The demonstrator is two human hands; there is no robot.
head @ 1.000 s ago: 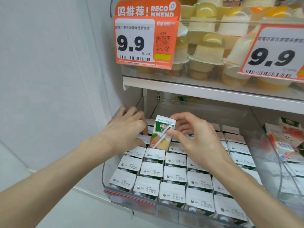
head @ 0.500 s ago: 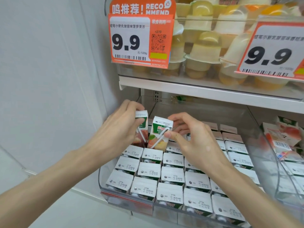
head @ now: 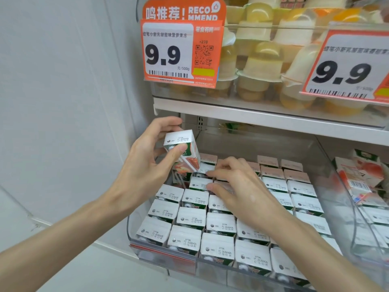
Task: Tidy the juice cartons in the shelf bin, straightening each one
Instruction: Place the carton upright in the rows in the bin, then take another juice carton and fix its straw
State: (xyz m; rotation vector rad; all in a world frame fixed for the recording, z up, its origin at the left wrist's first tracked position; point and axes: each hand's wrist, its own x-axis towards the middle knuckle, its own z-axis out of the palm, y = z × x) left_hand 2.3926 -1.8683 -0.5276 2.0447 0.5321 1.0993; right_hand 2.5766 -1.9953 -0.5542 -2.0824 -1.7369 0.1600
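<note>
The left hand point(head: 145, 171) grips one carton point(head: 182, 149), thumb across its front face and fingers curled behind. It holds the carton clear above the back left corner of the bin point(head: 212, 270). The carton tilts, its top leaning toward the camera. The right hand point(head: 237, 190) holds nothing. Its fingers are stretched out, resting on the tops of the cartons point(head: 220, 225) near the middle of the bin, just right of and below the lifted one.

The lifted carton's white top carries small dark print that is hard to make out here. The tops nearer the front read "FC 20260426" with a time stamp under it. Above the bin hangs an orange tag point(head: 179, 53) reading "RECOMMEND", "9.9" and "元/500g", with a barcode and a QR code. A second tag point(head: 345, 66) to the right also reads "9.9".

The lifted carton is a small box with a white top, a green band and an orange-red fruit picture on its side. A wrapped straw runs slantwise across that face. The rest stand upright in close rows, white tops up, filling the clear bin.

Jelly cups point(head: 261, 66), pale yellow, sit behind the tags above the white shelf point(head: 273, 116). A next bin point(head: 362, 239) on the right holds more cartons, some lying askew.
</note>
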